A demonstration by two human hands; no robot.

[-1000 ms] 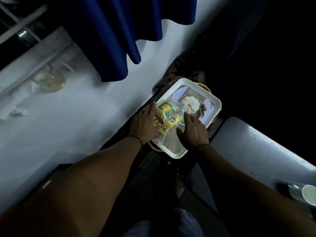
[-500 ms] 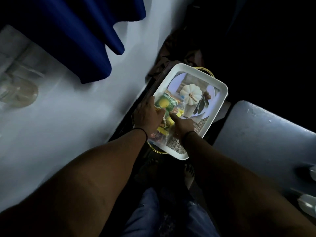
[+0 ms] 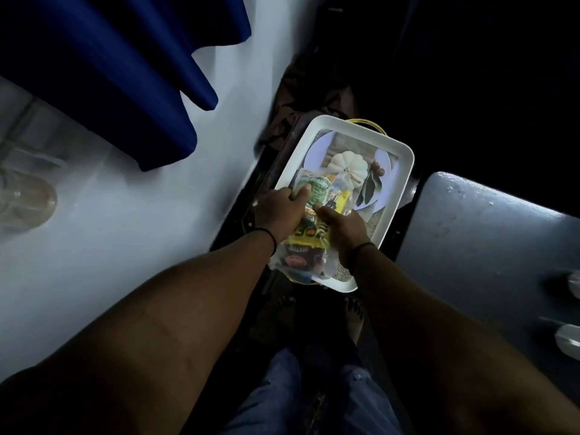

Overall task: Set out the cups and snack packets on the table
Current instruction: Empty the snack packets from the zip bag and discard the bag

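Blue curtain [image 3: 125, 73] upper left. White tray [image 3: 398, 186]: snack packets [image 3: 317, 233], pumpkin print. Left hand [image 3: 277, 211] and right hand [image 3: 342, 227], each grip clasping packets.

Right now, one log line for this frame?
stage: gathering | left hand: on snack packets | right hand: on packets | location: white tray | table: no packets yet
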